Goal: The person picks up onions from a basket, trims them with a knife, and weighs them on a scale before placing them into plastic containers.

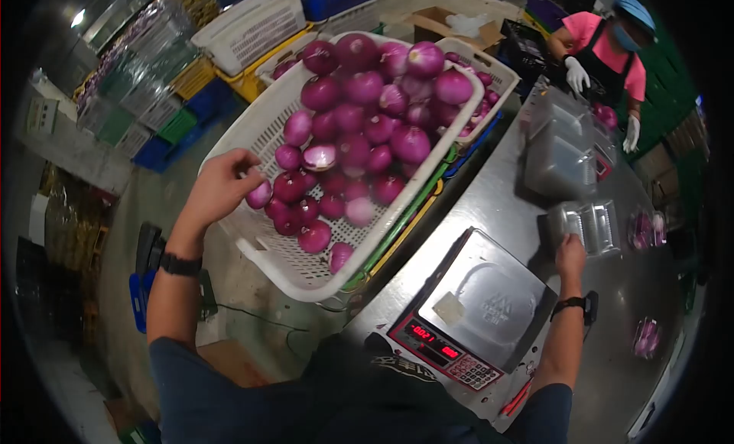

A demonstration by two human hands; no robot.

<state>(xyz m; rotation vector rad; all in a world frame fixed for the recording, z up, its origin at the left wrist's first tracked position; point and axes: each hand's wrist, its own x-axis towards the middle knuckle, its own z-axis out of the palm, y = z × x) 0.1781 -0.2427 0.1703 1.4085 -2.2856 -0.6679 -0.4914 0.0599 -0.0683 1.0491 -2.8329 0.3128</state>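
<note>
My left hand [220,186] is over the left rim of a white plastic basket [264,249]. Its fingers are loosely curled, with a gap between thumb and forefinger, and a red onion [259,195] lies right by the thumb. Peeled red onions [353,150] are heaped in the basket, most thickly at its far end. At the right, my right hand [570,256] pinches the near edge of a clear plastic tray [587,227] low over the steel table [478,196]. A digital scale [489,303] with lit red digits stands between basket and tray.
Stacked clear trays [562,150] stand beyond my right hand. Packed onions [646,338] lie along the table's right side. Across the table is a person [604,50] in white gloves. Another onion basket [497,77] sits behind the near one, and crates [252,31] fill the back left.
</note>
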